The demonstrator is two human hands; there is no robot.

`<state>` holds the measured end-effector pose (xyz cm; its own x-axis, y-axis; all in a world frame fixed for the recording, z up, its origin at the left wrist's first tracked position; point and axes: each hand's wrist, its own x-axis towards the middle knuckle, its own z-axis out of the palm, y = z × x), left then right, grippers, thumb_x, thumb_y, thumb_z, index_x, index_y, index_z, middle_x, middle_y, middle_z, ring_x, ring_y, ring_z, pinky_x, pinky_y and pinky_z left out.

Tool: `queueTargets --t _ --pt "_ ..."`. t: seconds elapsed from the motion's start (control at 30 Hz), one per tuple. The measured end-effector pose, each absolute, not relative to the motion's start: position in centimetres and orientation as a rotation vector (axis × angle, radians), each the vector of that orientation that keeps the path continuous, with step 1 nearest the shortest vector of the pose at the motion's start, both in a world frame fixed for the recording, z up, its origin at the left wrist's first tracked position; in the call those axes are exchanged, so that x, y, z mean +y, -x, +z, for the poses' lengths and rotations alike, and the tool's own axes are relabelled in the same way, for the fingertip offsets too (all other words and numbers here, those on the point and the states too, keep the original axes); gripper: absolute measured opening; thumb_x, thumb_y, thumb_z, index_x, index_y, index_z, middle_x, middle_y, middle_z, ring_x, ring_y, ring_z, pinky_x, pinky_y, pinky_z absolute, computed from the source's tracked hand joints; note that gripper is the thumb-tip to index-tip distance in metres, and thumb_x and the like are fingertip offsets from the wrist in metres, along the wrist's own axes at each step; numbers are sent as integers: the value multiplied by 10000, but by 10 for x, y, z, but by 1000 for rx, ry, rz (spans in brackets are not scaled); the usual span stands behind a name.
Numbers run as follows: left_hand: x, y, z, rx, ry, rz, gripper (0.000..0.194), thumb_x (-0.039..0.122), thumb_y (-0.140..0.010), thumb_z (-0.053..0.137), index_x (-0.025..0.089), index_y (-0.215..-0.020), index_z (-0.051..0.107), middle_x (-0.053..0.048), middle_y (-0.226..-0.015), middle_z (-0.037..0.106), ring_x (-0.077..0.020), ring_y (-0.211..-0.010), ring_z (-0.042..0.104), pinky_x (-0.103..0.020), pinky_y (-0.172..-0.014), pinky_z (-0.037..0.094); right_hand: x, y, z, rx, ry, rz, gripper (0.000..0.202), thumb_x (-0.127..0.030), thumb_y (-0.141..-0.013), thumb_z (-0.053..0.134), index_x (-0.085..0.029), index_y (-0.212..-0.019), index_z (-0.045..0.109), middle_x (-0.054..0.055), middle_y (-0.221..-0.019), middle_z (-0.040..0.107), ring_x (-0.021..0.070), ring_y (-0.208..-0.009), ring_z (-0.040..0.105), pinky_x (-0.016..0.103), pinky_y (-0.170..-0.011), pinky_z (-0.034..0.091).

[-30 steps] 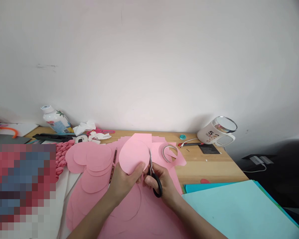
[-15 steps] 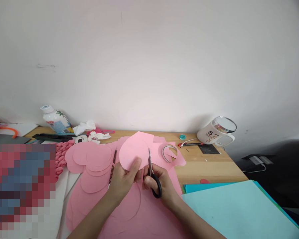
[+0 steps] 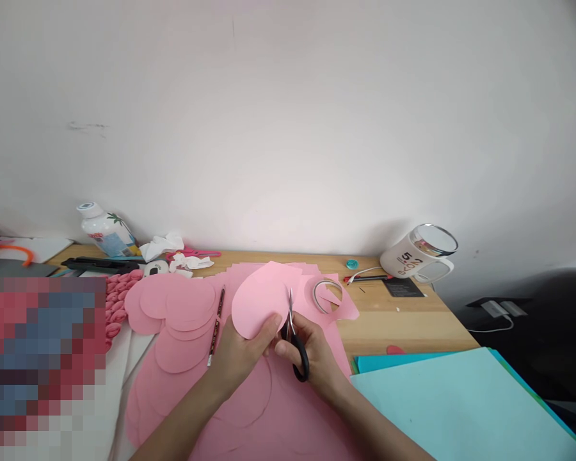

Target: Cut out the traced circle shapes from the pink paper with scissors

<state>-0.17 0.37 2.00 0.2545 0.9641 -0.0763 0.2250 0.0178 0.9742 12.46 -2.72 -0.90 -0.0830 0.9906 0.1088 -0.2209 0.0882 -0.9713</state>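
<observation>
My left hand (image 3: 242, 355) pinches the lower edge of a pink paper piece (image 3: 262, 298), rounded on its left side with a corner at the top right. In my right hand (image 3: 312, 349) is a pair of black-handled scissors (image 3: 301, 362), fingers through the loops. The blades are a little apart at the right edge of the paper, pointing away from me. Beneath both hands lie pink sheets (image 3: 288, 416), one with a round outline on it. Overlapping pink paper circles (image 3: 180, 346) lie to the left, beside a dark patterned pencil (image 3: 216, 330).
A tape roll (image 3: 315, 301) rests on pink scraps right of my hands. Farther right are a white mug (image 3: 400, 256), a black card (image 3: 403, 288) and blue sheets (image 3: 451, 403). At the back left stand a white bottle (image 3: 108, 232), crumpled tissue (image 3: 160, 246) and pink scissors (image 3: 201, 253).
The paper has turned and tilted slightly in my left hand, shifting a little right and down. The scissor blades have opened slightly at its edge.
</observation>
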Motion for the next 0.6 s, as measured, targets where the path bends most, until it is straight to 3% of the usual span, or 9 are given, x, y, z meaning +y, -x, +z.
queueTargets --t 0.2,0.6 --pt "4 2 20 1170 -1456 859 272 298 -766 537 193 -518 502 44 -429 474 -109 -433 461 -212 -461 388 -28 -124 -9 -1136 935 1309 441 -562 -616 712 -192 -662 476 -24 -596 439 125 -561 376 243 -515 299" --pt "5 3 22 1165 -1411 833 347 355 -767 537 185 -470 480 36 -407 454 -106 -419 455 -216 -458 387 -28 -125 -8 -1155 921 1316 386 -521 -662 691 -192 -659 488 -16 -596 500 126 -549 404 246 -533 333"
